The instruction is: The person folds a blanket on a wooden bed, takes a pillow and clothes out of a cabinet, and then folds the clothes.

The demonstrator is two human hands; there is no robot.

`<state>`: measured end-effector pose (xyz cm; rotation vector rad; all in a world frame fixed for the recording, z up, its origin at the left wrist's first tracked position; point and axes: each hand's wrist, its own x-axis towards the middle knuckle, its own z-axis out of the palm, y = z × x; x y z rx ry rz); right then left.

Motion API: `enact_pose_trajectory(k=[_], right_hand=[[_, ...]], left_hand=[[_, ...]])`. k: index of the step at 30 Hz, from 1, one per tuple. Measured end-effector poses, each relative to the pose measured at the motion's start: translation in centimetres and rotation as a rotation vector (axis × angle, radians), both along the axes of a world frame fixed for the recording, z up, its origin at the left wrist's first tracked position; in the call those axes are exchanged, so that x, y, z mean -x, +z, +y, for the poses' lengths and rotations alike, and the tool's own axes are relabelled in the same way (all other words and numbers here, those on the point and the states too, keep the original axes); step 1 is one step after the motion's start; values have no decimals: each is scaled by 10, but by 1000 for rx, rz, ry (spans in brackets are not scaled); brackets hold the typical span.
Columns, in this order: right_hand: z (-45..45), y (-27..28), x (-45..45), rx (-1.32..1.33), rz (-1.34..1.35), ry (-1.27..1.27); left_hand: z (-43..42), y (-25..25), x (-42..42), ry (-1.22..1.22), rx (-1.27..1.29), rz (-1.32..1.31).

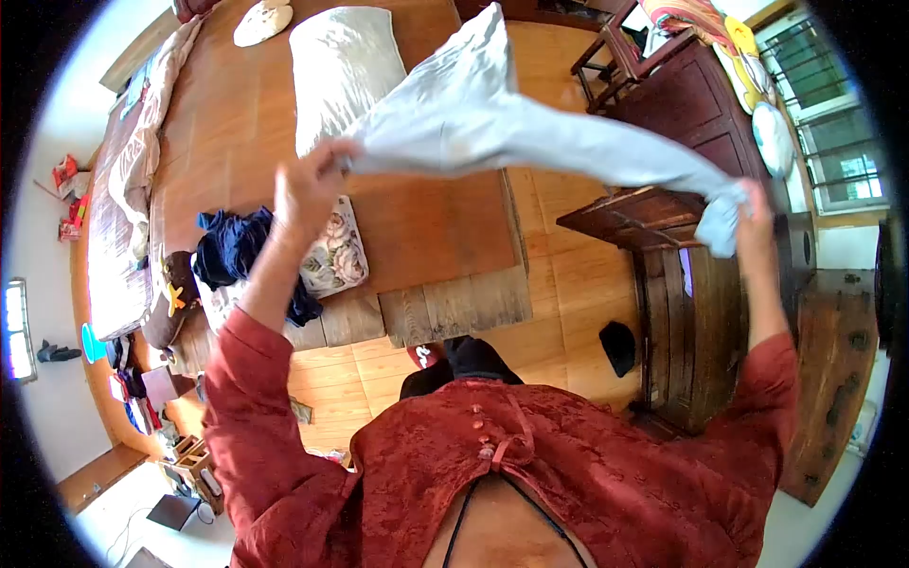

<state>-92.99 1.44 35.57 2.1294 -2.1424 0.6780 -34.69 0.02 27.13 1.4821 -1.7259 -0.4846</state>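
A pale blue-grey cloth garment (559, 137) is stretched in the air between my two hands; its exact kind I cannot make out. My left hand (308, 185) is closed on one end, above the wooden bed platform. One flap of the cloth flares up and away past that hand. At the far right, my right hand (755, 222) grips the other end, where the fabric bunches and hangs down. Behind the cloth a white pillow (336, 71) lies on the platform. Dark blue clothing (232, 246) rests on a floral cushion (339, 251) near my left forearm.
The brown bed platform (436, 232) spans the left and centre. On the right stands a dark wooden cabinet (686, 109), with an open wooden chest (696, 322) nearer me. A black item (617, 347) lies on the tiled floor (568, 312). Bedding (142, 170) runs along the far left.
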Motion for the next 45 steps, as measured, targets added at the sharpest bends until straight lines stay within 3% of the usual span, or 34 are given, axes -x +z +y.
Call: enact_pose_trajectory(k=[2, 3, 4, 5, 9, 11, 15, 16, 19, 21, 25, 27, 29, 31, 33, 35, 39, 43, 44, 45], right_hand=[[50, -47, -27, -318, -202, -216], [75, -100, -5, -321, 26, -31], [104, -134, -16, -424, 10, 44], [128, -176, -19, -312, 127, 227], [185, -259, -69, -906, -58, -114], [210, -293, -69, -689, 67, 224], [220, -281, -86, -718, 63, 272], [215, -267, -92, -878, -28, 205], [200, -252, -98, -806, 126, 393], [176, -214, -130, -924, 160, 411], [122, -180, -195, -925, 278, 595], [95, -187, -227, -741, 329, 805], [68, -179, -280, -704, 370, 924], [45, -180, -325, -569, 338, 1056], [26, -193, -361, -483, 309, 1108], [11, -239, -374, -222, 247, 1182], [26, -269, -410, -661, 332, 1029], [78, -356, -379, -978, 281, 1142], [80, -367, -366, -1160, 287, 1270], [87, -385, -347, -1180, 175, 1297]], left_hand=[[38, -70, -7, -148, 6, -164], [62, -118, -10, -159, 14, -212], [88, -153, -6, -178, 133, -196], [110, -190, -6, -228, 83, -249], [186, -324, 6, -336, -40, -449], [210, -351, 12, -321, -65, -582], [236, -364, 16, -349, -186, -700], [242, -367, 15, -361, -197, -730], [263, -380, 12, -395, -286, -807], [277, -390, 13, -361, -268, -887], [294, -384, 29, -265, -325, -821], [292, -367, 40, -298, -564, -622], [296, -369, 52, -215, -540, -469], [290, -360, 61, -98, -628, -117], [279, -355, 69, 16, -786, 183], [277, -372, 73, 91, -831, 439], [266, -376, 82, 389, -1039, 1152], [264, -385, 95, 635, -1072, 1378], [266, -396, 101, 665, -1056, 1346], [264, -401, 104, 715, -1045, 1322]])
